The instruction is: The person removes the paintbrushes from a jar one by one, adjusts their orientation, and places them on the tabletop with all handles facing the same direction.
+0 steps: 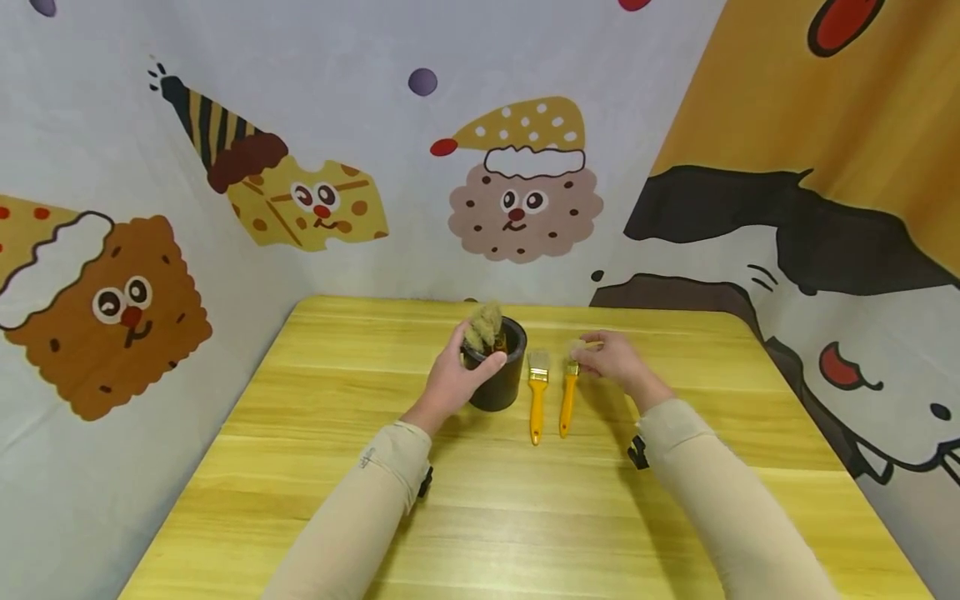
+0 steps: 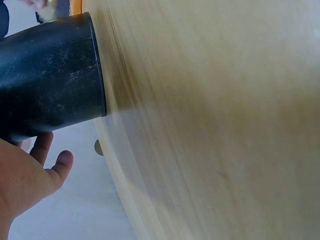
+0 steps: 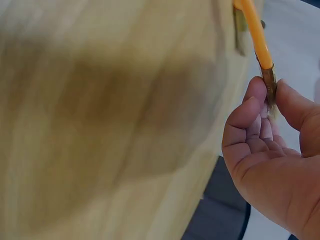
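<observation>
My left hand (image 1: 456,373) grips a black cup (image 1: 498,390) near its rim, thumb on the near side. The cup stands upright on the table. A tuft of beige bristles (image 1: 483,327) sticks out of its mouth; what is lower inside is hidden. My right hand (image 1: 613,362) pinches a paintbrush (image 1: 567,407) with a yellow-orange handle between thumb and fingers at its metal band and bristles, as the right wrist view shows on the brush handle (image 3: 257,37). Between cup and right hand lies a second paintbrush (image 1: 537,404), bristles pointing away from me.
Under everything is a wood-grain table (image 1: 510,525). Its far edge meets a white cloth backdrop (image 1: 360,275) printed with cartoon figures. A yellow-orange part of the cloth (image 1: 862,125) hangs on the right.
</observation>
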Motion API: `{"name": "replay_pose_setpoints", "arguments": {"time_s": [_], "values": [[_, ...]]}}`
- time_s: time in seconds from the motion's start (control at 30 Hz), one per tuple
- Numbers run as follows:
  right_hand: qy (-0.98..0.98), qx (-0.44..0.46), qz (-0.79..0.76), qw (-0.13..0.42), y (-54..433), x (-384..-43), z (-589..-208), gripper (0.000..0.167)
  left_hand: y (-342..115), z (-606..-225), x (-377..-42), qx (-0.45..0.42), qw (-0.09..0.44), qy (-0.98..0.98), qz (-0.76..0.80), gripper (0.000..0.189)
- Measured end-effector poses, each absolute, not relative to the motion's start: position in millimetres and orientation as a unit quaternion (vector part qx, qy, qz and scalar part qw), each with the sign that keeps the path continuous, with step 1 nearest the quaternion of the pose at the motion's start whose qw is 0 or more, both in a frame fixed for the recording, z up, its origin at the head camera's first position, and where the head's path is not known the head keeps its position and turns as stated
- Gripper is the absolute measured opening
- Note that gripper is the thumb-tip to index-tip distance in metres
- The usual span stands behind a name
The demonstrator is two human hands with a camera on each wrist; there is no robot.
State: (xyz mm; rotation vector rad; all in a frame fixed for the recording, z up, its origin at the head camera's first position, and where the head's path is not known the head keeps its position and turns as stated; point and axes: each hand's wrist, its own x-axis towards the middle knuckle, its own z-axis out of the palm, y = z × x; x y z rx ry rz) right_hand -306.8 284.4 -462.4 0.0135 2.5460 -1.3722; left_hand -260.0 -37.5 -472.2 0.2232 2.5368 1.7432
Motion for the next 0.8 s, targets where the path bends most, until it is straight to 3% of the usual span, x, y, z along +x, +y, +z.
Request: {"name": "replay_pose_setpoints", "arguments": {"time_s": [0.23,0.8], "values": [[0.875,0.013,-0.464,0.138,272,-306,-478,0.060,-39,-474,-261,0.080,0.031,0.821,0.565,0.101],[0.921,-0.002,-0.374,0.108,257,-310,-487,0.053,-38,-473,-261,0.076,0.027,0.823,0.562,0.100]]}}
